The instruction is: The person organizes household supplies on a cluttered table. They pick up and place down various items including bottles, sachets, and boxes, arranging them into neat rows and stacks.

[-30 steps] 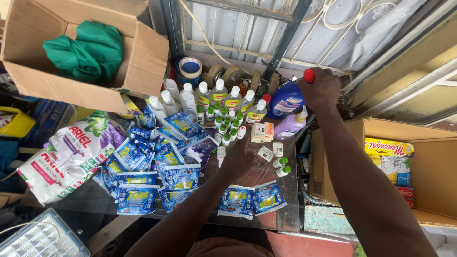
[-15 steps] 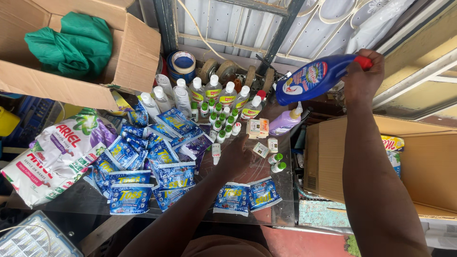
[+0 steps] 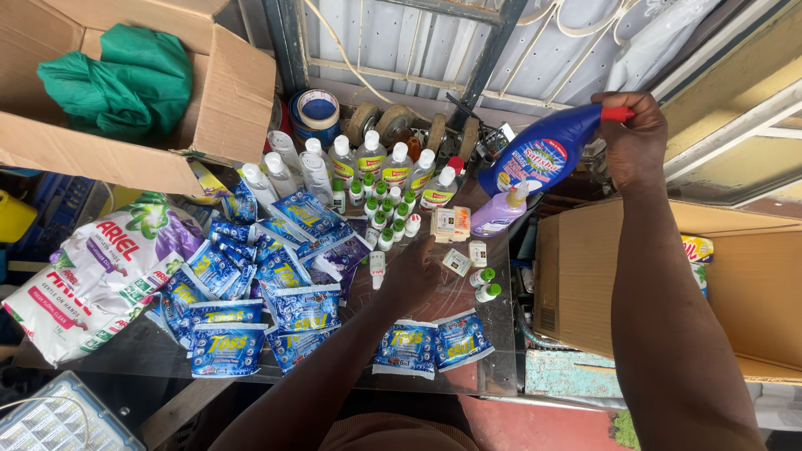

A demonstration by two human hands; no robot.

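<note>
Seen from above: a glass-topped table [image 3: 493, 367] crowded with small cleaning goods.

Right hand [image 3: 632, 138] raised at upper right, fingers closed around the red cap end of a large blue bottle [image 3: 543, 154]. Bottle lifted clear of the table and tilted, base pointing down and left, with a curved label in red, white and yellow on its front. Just below its base, a smaller lilac bottle [image 3: 499, 212] with a white cap, standing on the table.

Left hand [image 3: 411, 271] lying low over the middle of the glass, fingers spread and holding nothing, near a white tube [image 3: 377, 266] and some small white boxes [image 3: 458, 261].

Behind the left hand, a row of clear bottles with white caps [image 3: 397, 167] and yellow-green labels, and in front of them a cluster of tiny vials with green caps [image 3: 384, 209].

At left centre, a heap of blue sachets [image 3: 284, 276] with yellow lettering; two more blue sachets [image 3: 434, 342] at the near edge.

Far left, a large white, purple and green bag of detergent [image 3: 92, 276].

Upper left, an open cardboard box [image 3: 225, 92] holding bunched green cloth [image 3: 125, 83]. Right, a second open cardboard box [image 3: 585, 276].

Top centre, a roll of blue tape [image 3: 317, 108] against a corrugated metal wall [image 3: 434, 42].
</note>
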